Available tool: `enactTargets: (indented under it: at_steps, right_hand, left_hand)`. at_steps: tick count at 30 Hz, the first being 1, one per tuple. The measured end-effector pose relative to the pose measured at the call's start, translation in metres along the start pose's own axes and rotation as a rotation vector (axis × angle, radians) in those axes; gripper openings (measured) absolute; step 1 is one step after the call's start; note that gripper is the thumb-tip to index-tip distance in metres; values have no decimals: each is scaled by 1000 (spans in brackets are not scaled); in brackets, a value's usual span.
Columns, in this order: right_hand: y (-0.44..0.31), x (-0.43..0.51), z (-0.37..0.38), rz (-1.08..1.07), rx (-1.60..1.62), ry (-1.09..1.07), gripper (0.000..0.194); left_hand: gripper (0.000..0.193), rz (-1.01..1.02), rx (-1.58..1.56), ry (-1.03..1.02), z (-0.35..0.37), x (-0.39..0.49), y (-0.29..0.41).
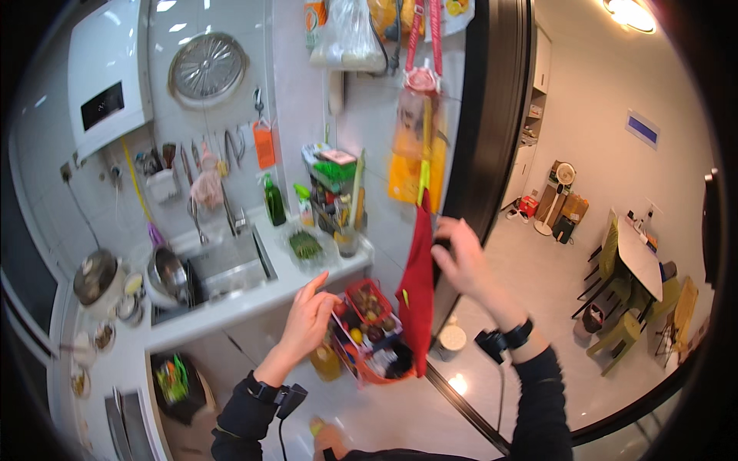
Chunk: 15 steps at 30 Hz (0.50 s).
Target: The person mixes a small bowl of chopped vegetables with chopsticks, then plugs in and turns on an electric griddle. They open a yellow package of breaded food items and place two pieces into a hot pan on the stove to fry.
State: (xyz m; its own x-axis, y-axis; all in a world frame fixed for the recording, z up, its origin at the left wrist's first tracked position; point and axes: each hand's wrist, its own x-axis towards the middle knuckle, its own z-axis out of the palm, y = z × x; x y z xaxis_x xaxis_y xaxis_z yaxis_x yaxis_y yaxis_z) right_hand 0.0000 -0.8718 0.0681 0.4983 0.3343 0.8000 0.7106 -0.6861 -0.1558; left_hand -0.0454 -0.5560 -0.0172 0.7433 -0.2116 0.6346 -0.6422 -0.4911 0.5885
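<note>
My left hand is raised in front of the counter's front edge, fingers apart and holding nothing. Beyond its fingertips, a basket of fruit and vegetables sits on the floor. My right hand is beside a red cloth, probably an apron, hanging from a yellow-green strap on the wall. Its thumb and fingers are bent but apart, close to the dark door frame; whether the fingertips touch the cloth I cannot tell. Both wrists wear black straps with small devices.
A sink with a metal bowl is at left. Green leaves lie on the counter near a green pump bottle. A jug of yellow liquid stands below. Past the floor track are a dining table and chairs.
</note>
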Motion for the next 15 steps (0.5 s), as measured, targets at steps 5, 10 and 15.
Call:
enactTargets:
  at_steps: [5, 10, 15]
  right_hand:
    - [-4, 212, 5, -298, -432, 70, 42]
    - [20, 396, -2, -49, -704, 270, 44]
    - [57, 461, -14, 353, -755, 401, 49]
  left_hand:
    - [19, 391, 38, 38, -59, 172, -26]
    - [21, 454, -206, 116, -86, 306, -23]
    - [25, 494, -279, 124, -70, 357, -46]
